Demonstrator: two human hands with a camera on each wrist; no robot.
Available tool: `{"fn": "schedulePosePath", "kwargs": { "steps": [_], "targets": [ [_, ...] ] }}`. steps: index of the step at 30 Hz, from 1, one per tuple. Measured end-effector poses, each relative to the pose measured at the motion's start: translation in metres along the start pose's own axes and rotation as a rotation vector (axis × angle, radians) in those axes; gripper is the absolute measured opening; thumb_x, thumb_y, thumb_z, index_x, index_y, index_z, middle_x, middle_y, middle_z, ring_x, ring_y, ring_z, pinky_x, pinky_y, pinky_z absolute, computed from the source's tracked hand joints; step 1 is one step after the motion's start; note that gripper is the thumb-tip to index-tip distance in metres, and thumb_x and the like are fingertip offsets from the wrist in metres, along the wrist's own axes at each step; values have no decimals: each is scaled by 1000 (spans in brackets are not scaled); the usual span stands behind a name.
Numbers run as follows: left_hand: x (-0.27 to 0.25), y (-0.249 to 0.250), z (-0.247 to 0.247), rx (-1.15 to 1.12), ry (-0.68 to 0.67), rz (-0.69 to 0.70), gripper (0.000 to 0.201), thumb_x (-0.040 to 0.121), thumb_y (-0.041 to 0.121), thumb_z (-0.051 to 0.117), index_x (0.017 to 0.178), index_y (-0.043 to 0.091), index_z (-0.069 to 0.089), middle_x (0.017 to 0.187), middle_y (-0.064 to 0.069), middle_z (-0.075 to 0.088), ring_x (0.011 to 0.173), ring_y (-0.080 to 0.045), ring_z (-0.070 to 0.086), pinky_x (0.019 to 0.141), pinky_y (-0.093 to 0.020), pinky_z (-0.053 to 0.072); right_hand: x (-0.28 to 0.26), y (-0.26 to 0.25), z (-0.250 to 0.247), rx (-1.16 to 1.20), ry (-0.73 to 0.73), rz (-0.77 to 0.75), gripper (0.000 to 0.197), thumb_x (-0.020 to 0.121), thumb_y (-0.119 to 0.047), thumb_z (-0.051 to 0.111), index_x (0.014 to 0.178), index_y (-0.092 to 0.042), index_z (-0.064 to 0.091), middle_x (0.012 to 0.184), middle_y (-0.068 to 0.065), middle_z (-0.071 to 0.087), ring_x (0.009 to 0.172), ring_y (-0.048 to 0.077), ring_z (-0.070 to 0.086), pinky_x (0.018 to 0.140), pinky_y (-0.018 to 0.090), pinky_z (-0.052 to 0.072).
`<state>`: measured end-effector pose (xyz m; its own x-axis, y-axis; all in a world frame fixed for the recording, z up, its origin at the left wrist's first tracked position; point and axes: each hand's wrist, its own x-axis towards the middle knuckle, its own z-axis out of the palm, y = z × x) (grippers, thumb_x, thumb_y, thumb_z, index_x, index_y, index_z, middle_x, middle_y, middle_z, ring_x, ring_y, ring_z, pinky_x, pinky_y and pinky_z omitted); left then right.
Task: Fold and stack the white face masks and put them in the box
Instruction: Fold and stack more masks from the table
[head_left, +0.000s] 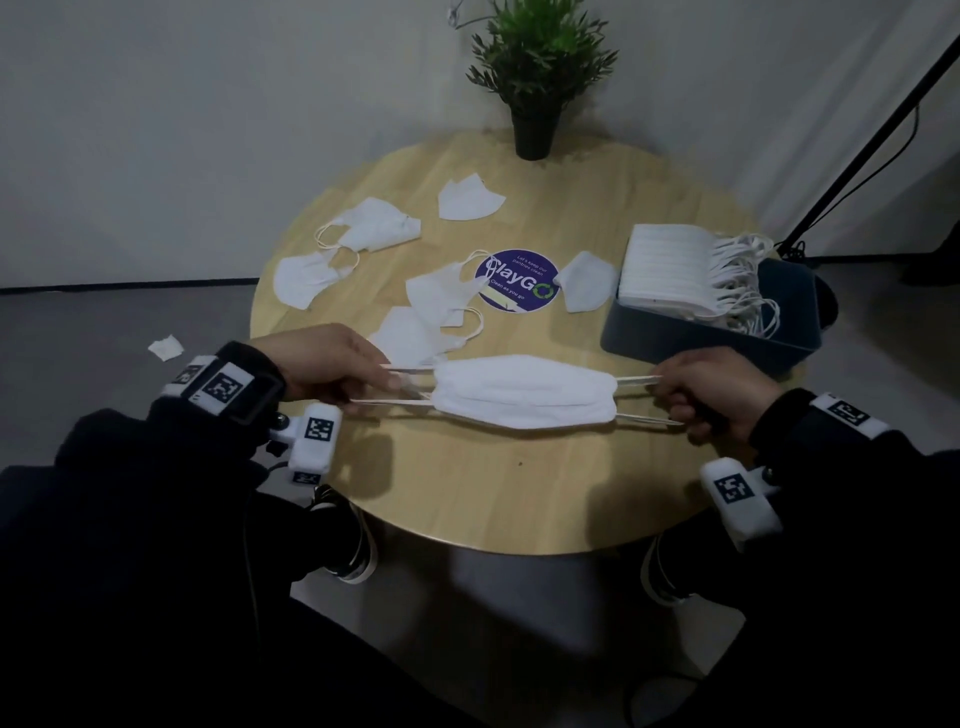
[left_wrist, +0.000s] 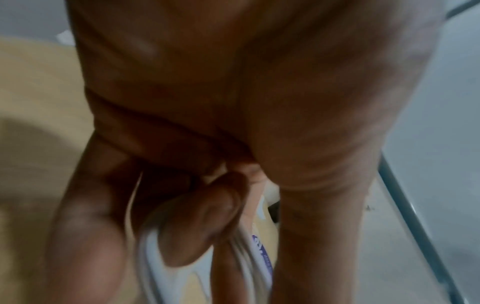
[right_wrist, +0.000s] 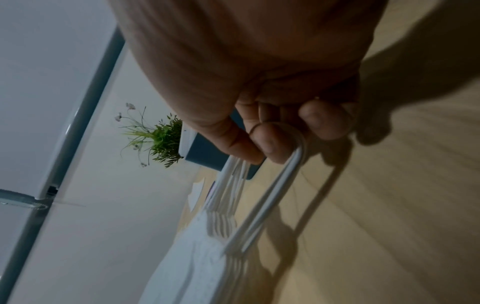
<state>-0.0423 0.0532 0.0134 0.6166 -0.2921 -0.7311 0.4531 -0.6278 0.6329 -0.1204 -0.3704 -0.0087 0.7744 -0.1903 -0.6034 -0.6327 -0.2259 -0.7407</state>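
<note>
A white face mask (head_left: 522, 397) hangs stretched flat just above the near half of the round wooden table (head_left: 493, 509). My left hand (head_left: 340, 366) grips its left ear loops (left_wrist: 135, 207). My right hand (head_left: 711, 392) grips the right ear loops (right_wrist: 275, 191), fingers curled through them. In the right wrist view the mask body (right_wrist: 197, 257) looks like a bundle of several layers. A dark blue box (head_left: 711, 332) at the table's right edge holds a stack of folded masks (head_left: 670, 270). Several loose masks lie farther back, such as one (head_left: 306, 280) at the left and one (head_left: 470, 200) near the plant.
A potted green plant (head_left: 537, 78) stands at the table's far edge. A round purple sticker (head_left: 517, 280) marks the table's centre. A scrap of white paper (head_left: 166, 347) lies on the floor at the left. A black stand leg (head_left: 862, 156) slants at the right.
</note>
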Motion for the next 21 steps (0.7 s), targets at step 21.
{"fn": "schedulePosePath", "kwargs": {
  "steps": [21],
  "targets": [
    [17, 6, 61, -175, 19, -75, 23, 94, 20, 73, 105, 1, 74, 79, -13, 67, 67, -22, 67, 72, -38, 64, -5, 2, 0, -235, 103, -109, 10, 92, -3, 61, 98, -3, 68, 78, 20, 65, 71, 27, 61, 63, 32, 48]
  ]
}}
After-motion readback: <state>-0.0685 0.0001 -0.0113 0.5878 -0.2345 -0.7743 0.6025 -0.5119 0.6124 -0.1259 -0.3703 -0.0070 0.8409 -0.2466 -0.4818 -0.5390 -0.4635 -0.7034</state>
